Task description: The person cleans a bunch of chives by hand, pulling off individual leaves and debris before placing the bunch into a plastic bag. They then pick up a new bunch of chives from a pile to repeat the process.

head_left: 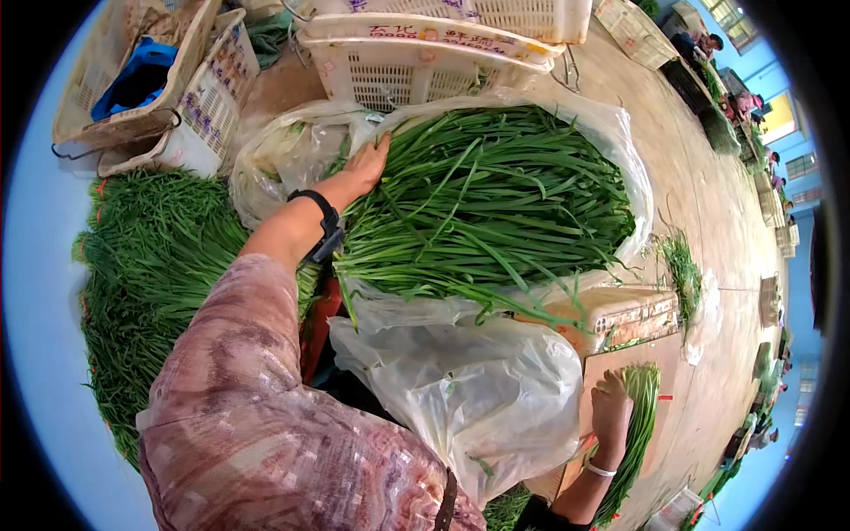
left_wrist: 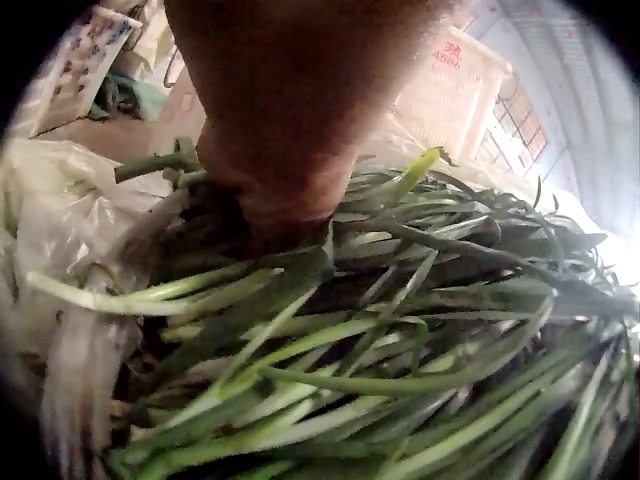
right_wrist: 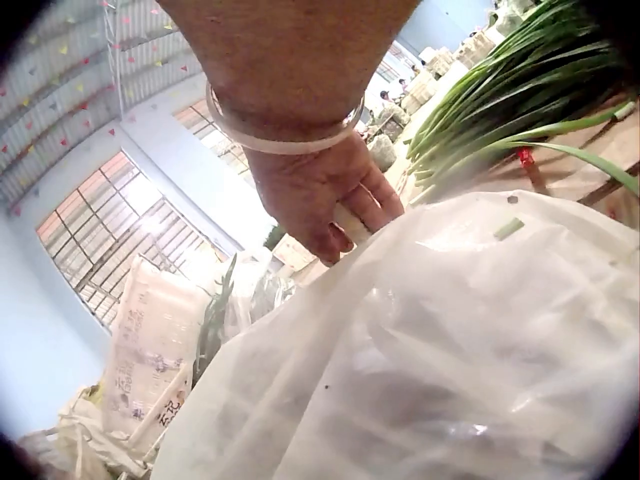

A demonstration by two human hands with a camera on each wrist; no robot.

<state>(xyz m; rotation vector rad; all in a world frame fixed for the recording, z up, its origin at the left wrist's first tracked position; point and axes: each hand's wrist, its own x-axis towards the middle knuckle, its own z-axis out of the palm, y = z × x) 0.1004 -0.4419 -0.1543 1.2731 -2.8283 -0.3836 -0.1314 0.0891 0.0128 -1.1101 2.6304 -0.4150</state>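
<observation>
A large pile of garlic chives (head_left: 505,195) lies on clear plastic sheeting, leaves spread to the right. My left hand (head_left: 367,164) rests at the pile's left edge, its fingers extended in the head view. In the left wrist view its fingers disappear among the chives (left_wrist: 400,350). Lower right, my right hand (head_left: 611,403) is beside a smaller bundle of chives (head_left: 639,416) on a cardboard sheet (head_left: 606,358). The right wrist view shows this hand (right_wrist: 320,195) with loosely bent fingers behind white plastic (right_wrist: 430,340), the bundle (right_wrist: 510,90) off to its right.
More chives (head_left: 159,257) are heaped on my left. White plastic crates (head_left: 434,75) stand ahead, others (head_left: 199,115) at upper left, one holding a blue bag (head_left: 142,75). A worn box (head_left: 633,310) is under the sheeting's right edge. People (head_left: 708,42) sit along the far right.
</observation>
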